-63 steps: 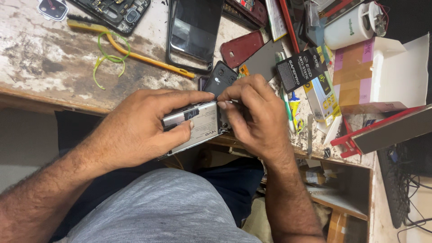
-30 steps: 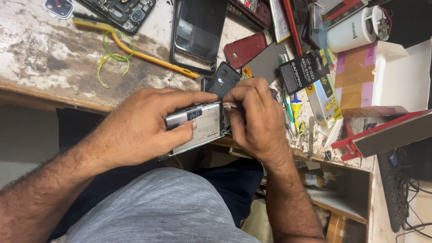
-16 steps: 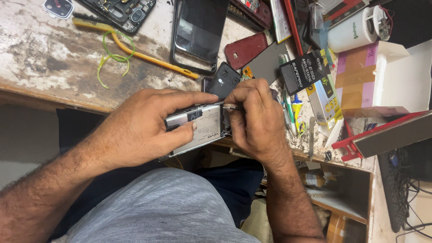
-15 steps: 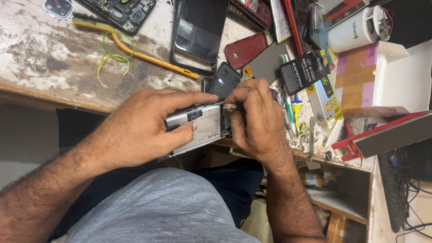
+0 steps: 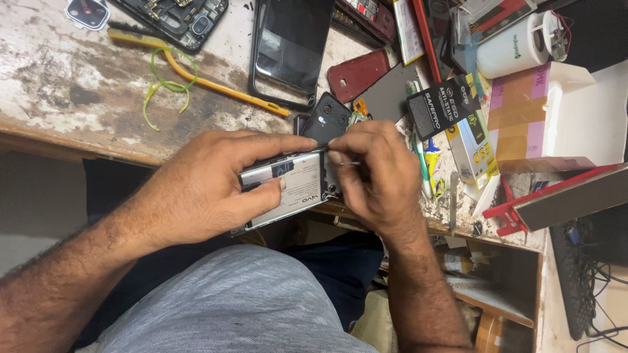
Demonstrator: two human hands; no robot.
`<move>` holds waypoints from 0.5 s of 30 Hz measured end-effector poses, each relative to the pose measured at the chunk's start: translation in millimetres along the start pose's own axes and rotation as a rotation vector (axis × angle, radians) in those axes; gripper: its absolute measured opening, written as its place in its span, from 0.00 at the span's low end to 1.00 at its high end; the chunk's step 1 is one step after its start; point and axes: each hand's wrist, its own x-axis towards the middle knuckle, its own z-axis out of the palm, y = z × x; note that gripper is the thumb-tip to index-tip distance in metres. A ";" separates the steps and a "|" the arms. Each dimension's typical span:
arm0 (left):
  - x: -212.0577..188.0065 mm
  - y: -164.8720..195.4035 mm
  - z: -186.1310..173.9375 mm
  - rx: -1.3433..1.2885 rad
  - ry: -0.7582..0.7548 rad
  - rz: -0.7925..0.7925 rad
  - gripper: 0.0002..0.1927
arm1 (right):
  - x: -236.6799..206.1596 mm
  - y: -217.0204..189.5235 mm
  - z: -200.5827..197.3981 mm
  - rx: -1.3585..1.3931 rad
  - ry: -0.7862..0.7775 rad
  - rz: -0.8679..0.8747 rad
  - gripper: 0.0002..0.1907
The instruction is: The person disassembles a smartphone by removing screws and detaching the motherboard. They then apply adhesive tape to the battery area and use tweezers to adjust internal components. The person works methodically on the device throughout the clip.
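In the head view, your left hand (image 5: 203, 189) sits at the centre of the frame, wrapped around an opened phone (image 5: 288, 186) with its silver battery showing; the thumb presses on the battery face and the forefinger stretches along the phone's upper edge, so the hand is closed firmly on it. The phone is held at the front edge of the worn workbench (image 5: 78, 98), over your lap, tilted slightly down to the left. Your right hand (image 5: 376, 173) is just right of centre, its fingers bunched and pinched on a thin metal tool (image 5: 348, 163) whose tip meets the right end of the phone; little of the tool shows beyond that short length. Just above your hands, a small black phone back (image 5: 325, 121) lies on the bench. Further up, a black phone frame with a dark screen (image 5: 291, 49) lies upper middle, with a dark red cover (image 5: 358, 73) just to its right. A yellow prying stick (image 5: 203, 82) and a loop of green wire (image 5: 167, 85) lie in the upper left. At upper right a white roll (image 5: 507, 55) lies above a box taped in brown (image 5: 530, 114).
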 end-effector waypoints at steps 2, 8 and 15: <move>0.2 -1.7 -0.5 -0.005 0.014 0.028 0.31 | 0.5 0.4 -1.1 0.033 0.012 0.019 0.11; 3.9 -8.0 -0.8 -0.007 0.037 0.118 0.28 | 2.5 0.1 2.1 0.120 0.010 0.053 0.13; 6.5 -5.3 -2.1 0.024 -0.003 0.033 0.31 | 7.1 0.4 1.7 0.032 -0.035 0.027 0.09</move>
